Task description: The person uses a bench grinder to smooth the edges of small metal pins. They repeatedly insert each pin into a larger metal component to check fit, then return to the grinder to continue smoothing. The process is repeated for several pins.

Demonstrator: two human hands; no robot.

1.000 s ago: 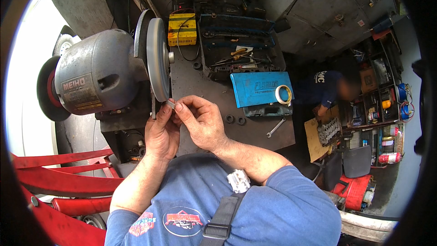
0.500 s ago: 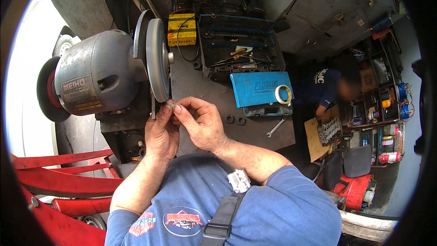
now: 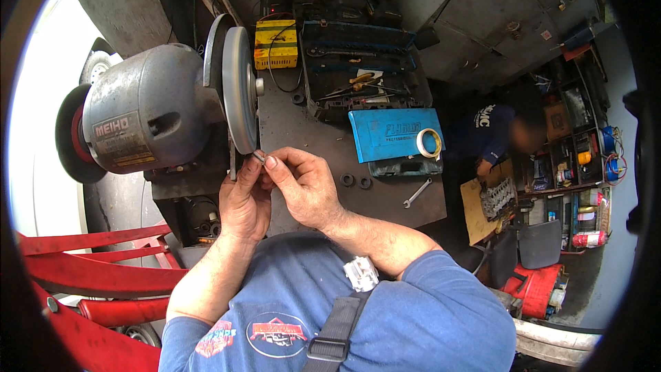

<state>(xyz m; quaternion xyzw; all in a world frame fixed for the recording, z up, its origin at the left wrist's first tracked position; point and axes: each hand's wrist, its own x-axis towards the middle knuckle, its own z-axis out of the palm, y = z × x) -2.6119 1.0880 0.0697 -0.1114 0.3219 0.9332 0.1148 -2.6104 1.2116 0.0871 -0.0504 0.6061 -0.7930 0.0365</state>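
Note:
Between the fingertips of both hands is a small grey metal piece (image 3: 259,158), too small to name more exactly. My left hand (image 3: 246,201) pinches it from below, thumb pointing up. From the right, my right hand (image 3: 301,186) closes thumb and forefinger on its other side. The piece sits right at the lower edge of the grey grinding wheel (image 3: 239,89); whether it touches the wheel I cannot tell. That wheel belongs to a large grey bench grinder (image 3: 148,107) on the left. My fingers partly hide the piece.
A blue case lid (image 3: 385,131) bears a tape roll (image 3: 428,143). A wrench (image 3: 417,193) and dark rings (image 3: 354,180) lie on the bench. Behind are a yellow box (image 3: 276,45) and an open toolbox (image 3: 358,62). Red metal arms (image 3: 103,272) stand lower left; another person (image 3: 492,131) works at right.
Both hands stay almost in place at the wheel. The small metal piece has tilted slightly between the fingertips.

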